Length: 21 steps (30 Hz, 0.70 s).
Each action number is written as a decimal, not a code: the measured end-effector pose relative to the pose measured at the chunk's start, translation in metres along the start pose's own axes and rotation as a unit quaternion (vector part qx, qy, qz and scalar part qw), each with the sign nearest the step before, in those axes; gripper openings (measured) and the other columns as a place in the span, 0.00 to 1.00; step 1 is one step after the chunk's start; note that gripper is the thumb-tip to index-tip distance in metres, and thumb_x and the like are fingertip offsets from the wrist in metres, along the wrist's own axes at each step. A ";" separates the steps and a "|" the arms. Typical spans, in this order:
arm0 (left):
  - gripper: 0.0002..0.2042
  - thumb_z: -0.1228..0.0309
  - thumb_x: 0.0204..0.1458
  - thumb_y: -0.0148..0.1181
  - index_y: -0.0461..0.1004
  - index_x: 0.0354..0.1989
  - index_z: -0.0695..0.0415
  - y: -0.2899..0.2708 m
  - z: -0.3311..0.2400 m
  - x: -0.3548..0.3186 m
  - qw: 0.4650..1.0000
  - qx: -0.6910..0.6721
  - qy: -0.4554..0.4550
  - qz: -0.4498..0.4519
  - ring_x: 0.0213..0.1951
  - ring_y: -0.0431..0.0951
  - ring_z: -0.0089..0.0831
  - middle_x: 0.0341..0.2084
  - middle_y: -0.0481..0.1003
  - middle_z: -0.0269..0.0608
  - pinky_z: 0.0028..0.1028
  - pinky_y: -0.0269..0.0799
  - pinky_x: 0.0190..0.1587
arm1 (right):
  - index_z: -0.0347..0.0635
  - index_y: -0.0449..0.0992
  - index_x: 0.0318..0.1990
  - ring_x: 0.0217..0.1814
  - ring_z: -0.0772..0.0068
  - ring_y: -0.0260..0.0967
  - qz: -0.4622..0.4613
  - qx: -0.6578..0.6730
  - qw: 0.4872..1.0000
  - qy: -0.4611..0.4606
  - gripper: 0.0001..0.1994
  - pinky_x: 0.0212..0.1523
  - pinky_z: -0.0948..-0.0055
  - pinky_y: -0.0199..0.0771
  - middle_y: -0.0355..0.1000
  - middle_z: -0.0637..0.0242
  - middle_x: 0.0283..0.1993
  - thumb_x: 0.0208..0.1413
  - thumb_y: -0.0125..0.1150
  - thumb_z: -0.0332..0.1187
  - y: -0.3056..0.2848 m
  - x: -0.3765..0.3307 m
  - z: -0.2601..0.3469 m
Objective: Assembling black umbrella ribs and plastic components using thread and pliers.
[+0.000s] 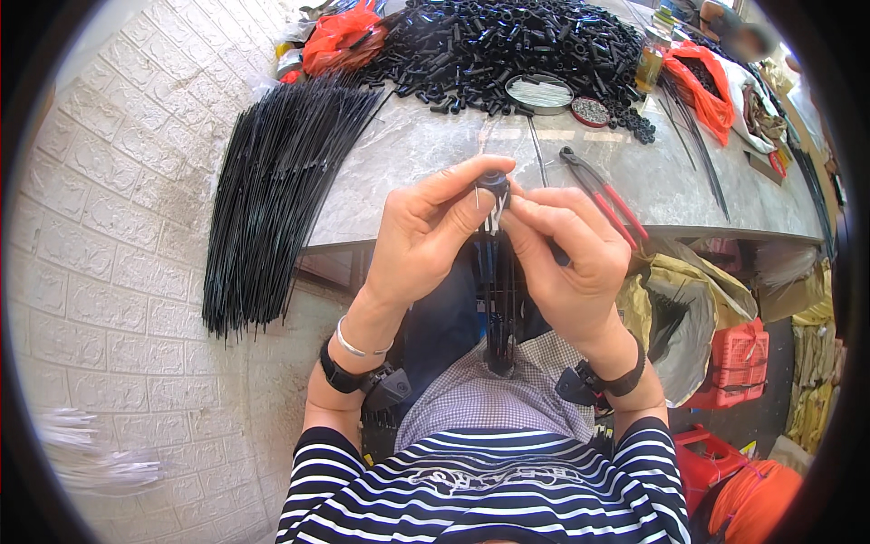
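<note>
In front of my body, my left hand [424, 234] pinches a short black cylindrical fitting [494, 180] between thumb and fingers, its round top facing up. Thin black rods [490, 281] hang from it toward my lap, with pale strips showing near their upper ends. My right hand [569, 256] closes thumb and fingertips against the fitting's right side. Whatever lies between those right fingertips is hidden. A pair of red-handled pliers [598, 186] rests on the table just beyond my right hand.
A large pile of black tubular parts [489, 41] covers the back of the grey table [435, 136]. A thick bundle of thin black rods [281, 190] overhangs its left edge. Near the pile are a dish of white pins [539, 93] and a small red-rimmed dish [590, 112]. Red baskets stand lower right.
</note>
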<state>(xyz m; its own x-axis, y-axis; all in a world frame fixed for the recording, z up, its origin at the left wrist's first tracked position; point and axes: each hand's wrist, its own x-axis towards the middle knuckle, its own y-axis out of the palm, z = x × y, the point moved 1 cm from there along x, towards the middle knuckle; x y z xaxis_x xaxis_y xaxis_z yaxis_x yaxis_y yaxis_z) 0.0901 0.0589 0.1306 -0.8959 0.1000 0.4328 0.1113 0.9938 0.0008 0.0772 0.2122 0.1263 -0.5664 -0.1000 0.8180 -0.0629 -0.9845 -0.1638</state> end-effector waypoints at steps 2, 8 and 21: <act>0.15 0.76 0.57 0.53 0.70 0.52 0.68 -0.001 0.003 -0.001 1.000 -0.008 -0.006 0.001 0.43 0.75 0.23 0.42 0.76 0.43 0.21 0.71 0.46 | 0.32 0.77 0.32 0.28 0.65 0.74 -0.003 -0.011 1.000 -0.023 0.08 0.28 0.76 0.73 0.74 0.57 0.30 0.41 0.67 0.18 0.001 0.000 -0.001; 0.14 0.78 0.58 0.51 0.71 0.52 0.64 0.006 0.001 -0.003 0.999 0.020 -0.016 -0.027 0.39 0.73 0.18 0.38 0.76 0.38 0.17 0.68 0.41 | 0.32 0.76 0.31 0.29 0.63 0.74 -0.019 -0.054 0.997 -0.057 0.08 0.28 0.73 0.74 0.74 0.56 0.31 0.40 0.66 0.18 0.005 -0.001 -0.004; 0.17 0.77 0.48 0.62 0.75 0.49 0.59 -0.006 -0.003 -0.002 0.997 0.063 -0.034 -0.031 0.35 0.75 0.19 0.34 0.75 0.35 0.20 0.71 0.38 | 0.32 0.76 0.43 0.33 0.73 0.75 0.043 0.070 0.993 0.083 0.14 0.32 0.78 0.78 0.74 0.59 0.36 0.46 0.65 0.20 -0.003 -0.008 0.000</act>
<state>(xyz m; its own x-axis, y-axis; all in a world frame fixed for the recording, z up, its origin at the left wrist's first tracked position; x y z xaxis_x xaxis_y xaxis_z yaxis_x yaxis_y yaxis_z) 0.0929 0.0521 0.1325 -0.9272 0.0374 0.3728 0.0038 0.9959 -0.0904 0.0822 0.2159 0.1208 -0.6932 -0.1703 0.7003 0.0990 -0.9850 -0.1416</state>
